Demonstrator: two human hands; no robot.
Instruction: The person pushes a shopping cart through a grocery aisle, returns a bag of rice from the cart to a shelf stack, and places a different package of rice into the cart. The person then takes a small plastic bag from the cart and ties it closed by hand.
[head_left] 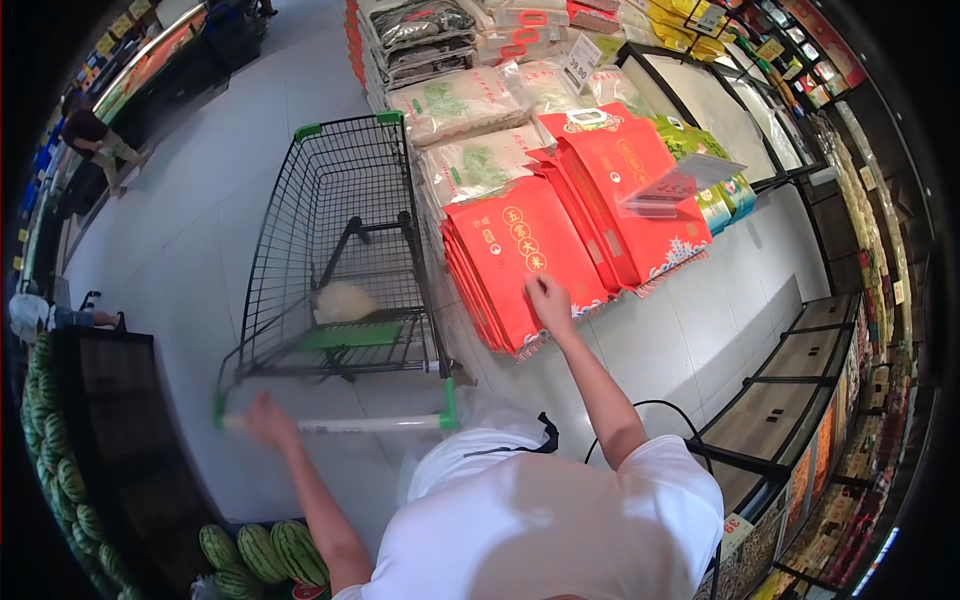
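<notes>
My left hand (270, 422), smeared by motion, is at the white handle (375, 424) of a black wire shopping cart (290, 210) with green corners, its fingers seemingly wrapped round the bar. Inside the cart a pale, rounded bag (345, 302) lies near the green seat flap (352, 336). My right hand (548, 298) reaches to the front of a red rice bag (505, 235) with gold lettering, its fingers curled in and close to or touching the surface. Several such bags lie stacked, overlapping, and a second row of red bags (625, 170) adjoins on the right.
Clear rice bags (455, 105) and price signs (583, 62) stand behind the red ones. Bulk bins (790, 370) line the right side. Watermelons (262, 550) lie at lower left beside a dark stand (120, 420). Two people (95, 135) are at the far left.
</notes>
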